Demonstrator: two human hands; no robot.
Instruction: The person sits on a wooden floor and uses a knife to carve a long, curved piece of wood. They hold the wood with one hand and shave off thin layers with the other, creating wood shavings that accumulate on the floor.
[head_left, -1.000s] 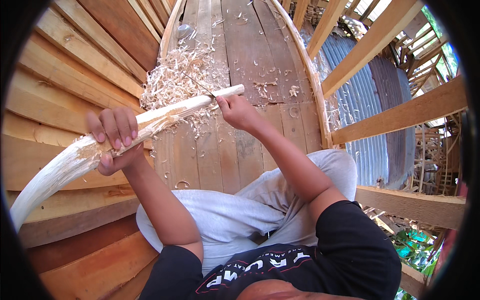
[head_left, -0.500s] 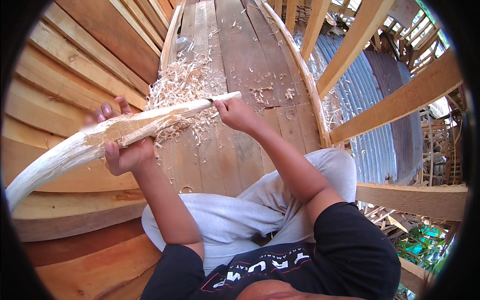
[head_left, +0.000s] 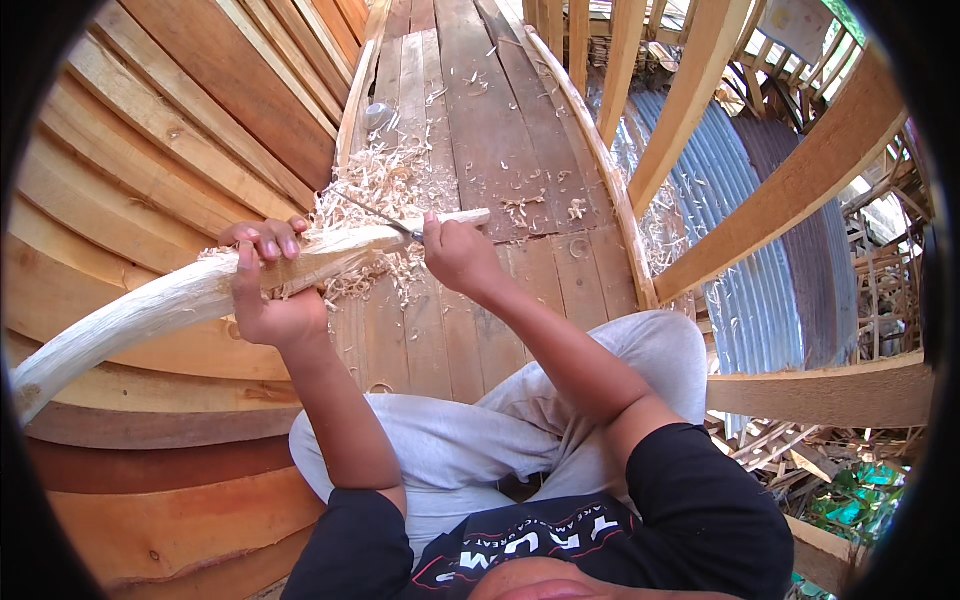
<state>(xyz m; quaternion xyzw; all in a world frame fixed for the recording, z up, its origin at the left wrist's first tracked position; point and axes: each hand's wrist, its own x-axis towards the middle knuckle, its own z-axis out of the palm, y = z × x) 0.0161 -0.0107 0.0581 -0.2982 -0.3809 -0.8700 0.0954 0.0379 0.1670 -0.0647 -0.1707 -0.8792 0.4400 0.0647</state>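
Note:
A long, pale, peeled wooden pole [head_left: 150, 310] slants from the left rim up to the middle, its thin end lying just beyond my right hand. My left hand [head_left: 275, 290] is closed around it, thumb on the near side and fingers over the top. In my right hand [head_left: 458, 255] is the handle of a knife [head_left: 372, 211], mostly hidden by the fingers. Its thin blade points up and to the left, crossing above the pole near the thin end.
Curly wood shavings [head_left: 385, 175] heap on the plank floor [head_left: 490, 120] beyond the pole. A small round clear object [head_left: 378, 116] stands behind them. A plank wall [head_left: 120, 200] rises on the left. Wooden railing posts [head_left: 690, 100] stand on the right, with corrugated metal sheets [head_left: 740, 260] outside. My crossed legs [head_left: 450, 440] are below.
The knife blade has come into plain view, angled up-left. My left fingers have closed over the pole, whose thin end sits a little lower. My right hand has moved slightly down.

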